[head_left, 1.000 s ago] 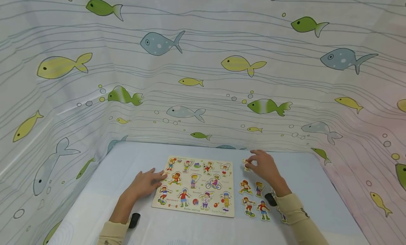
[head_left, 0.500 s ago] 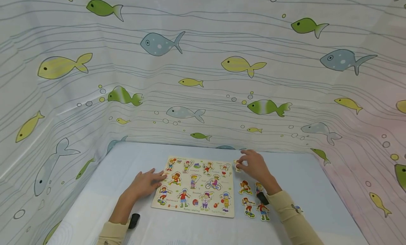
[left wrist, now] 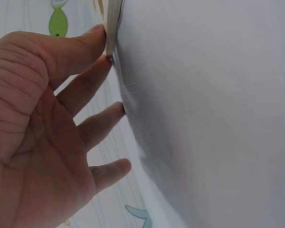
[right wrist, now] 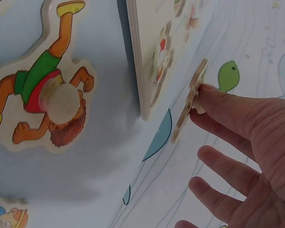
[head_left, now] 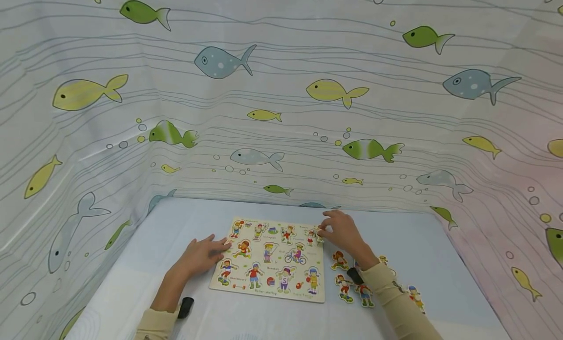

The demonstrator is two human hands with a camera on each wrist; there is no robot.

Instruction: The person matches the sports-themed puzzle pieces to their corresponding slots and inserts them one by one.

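Observation:
A wooden peg puzzle board (head_left: 281,294) with printed sports children lies on the table. Beside its left edge my left hand (head_left: 200,254) rests with fingers extended; the thumb (left wrist: 92,40) and index fingertip touch the board's corner, the other fingertips the table. My right hand (head_left: 345,235) pinches a small wooden puzzle piece (right wrist: 190,102) by its knob between thumb and index finger. The piece is held tilted, nearly edge-on in the right wrist view, over the board's upper right corner near the printed tennis child. Its picture is mostly hidden.
Several knobbed pieces lie right of the board, among them a running child (right wrist: 50,90), a skateboarder (head_left: 344,287) and one under the right forearm. Another piece (head_left: 415,298) lies farther right. A fish-patterned curtain (head_left: 281,135) surrounds the table.
My right hand has moved left with the puzzle piece, from beside the board to over its upper right corner. My left hand has stayed at the board's left edge.

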